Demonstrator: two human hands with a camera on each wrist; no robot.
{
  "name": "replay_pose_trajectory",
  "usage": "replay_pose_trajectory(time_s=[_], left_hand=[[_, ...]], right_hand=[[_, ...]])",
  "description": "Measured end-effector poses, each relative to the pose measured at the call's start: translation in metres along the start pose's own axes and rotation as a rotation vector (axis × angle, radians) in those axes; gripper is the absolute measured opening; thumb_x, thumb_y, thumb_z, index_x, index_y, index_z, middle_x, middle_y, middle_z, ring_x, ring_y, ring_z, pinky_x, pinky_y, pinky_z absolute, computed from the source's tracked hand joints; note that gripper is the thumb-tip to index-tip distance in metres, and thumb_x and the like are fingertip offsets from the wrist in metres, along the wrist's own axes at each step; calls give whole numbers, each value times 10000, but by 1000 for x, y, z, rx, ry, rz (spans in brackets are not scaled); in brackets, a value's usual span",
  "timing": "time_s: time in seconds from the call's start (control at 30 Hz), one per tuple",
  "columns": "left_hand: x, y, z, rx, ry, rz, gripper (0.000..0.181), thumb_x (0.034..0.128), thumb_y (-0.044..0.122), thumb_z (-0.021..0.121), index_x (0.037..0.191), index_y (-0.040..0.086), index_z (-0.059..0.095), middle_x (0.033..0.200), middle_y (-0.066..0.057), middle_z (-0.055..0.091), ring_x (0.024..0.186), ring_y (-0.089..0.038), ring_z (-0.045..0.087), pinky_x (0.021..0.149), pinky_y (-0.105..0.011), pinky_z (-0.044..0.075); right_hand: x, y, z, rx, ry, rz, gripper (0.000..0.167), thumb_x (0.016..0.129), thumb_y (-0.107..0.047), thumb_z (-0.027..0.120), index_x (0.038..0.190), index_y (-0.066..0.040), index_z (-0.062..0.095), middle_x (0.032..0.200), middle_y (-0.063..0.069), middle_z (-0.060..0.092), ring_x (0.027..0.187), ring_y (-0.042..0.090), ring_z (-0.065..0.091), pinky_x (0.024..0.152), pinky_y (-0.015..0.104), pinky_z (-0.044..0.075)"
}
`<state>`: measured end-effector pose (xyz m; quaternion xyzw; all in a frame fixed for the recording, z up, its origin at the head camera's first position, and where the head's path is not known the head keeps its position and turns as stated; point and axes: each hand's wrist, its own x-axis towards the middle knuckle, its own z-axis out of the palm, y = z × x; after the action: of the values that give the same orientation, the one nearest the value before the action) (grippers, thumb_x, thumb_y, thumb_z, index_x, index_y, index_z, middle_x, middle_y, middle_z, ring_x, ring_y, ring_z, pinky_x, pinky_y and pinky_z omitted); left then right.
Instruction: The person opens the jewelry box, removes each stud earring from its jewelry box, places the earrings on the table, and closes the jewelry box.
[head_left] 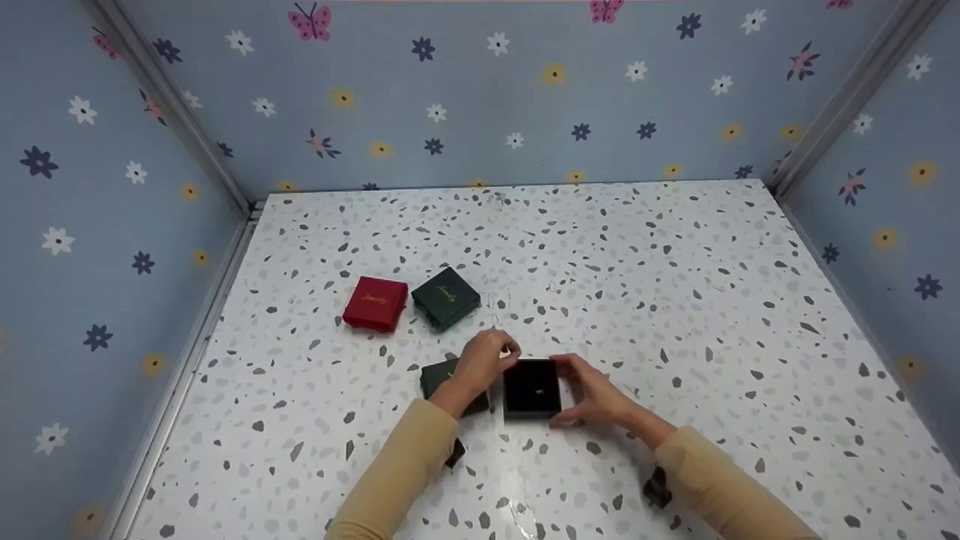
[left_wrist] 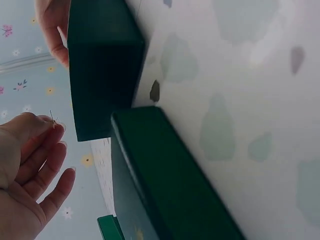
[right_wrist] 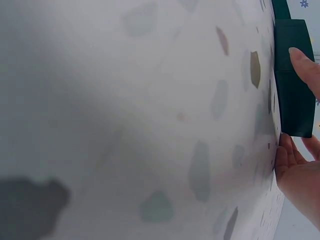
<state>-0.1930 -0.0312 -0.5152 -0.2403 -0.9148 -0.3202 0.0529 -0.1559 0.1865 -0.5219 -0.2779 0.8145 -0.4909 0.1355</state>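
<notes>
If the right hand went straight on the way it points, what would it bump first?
The open box, which the right hand is holding now. Past that, perhaps the left hand, though its height is unclear.

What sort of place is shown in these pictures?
Perhaps a small work booth: flowered walls stand on three sides of a speckled table where small boxes lie, and metal strips line the corners.

Two hands (head_left: 486, 361) (head_left: 600, 396), three boxes (head_left: 376, 301) (head_left: 446, 297) (head_left: 532, 415) (one open), one lid (head_left: 437, 377), two trinkets (head_left: 540, 391) (left_wrist: 54, 120)
</notes>
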Motion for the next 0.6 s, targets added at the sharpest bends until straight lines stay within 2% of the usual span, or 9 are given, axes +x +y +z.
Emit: replay_pose_trajectory(time_s=[0.4,0.6], left_hand=[[24,-7,-6,35,-19,-83,126,814,79,593,778,65,713,766,-18,651,714,-147,574,649,-275,462],[33,-11,-6,34,-23,-118,132,825,86,587,778,55,707,760,-41,649,644,-142,570,606,-265,460]], right_hand=[[0,0,0,13,-6,15,894,533,-39,824,1257,105,320,1154,200,503,1080,312,468,968,421,308],[0,9,2,30,9,-24,883,536,-38,827,1251,97,326,1149,194,508,1072,324,471,949,457,311]])
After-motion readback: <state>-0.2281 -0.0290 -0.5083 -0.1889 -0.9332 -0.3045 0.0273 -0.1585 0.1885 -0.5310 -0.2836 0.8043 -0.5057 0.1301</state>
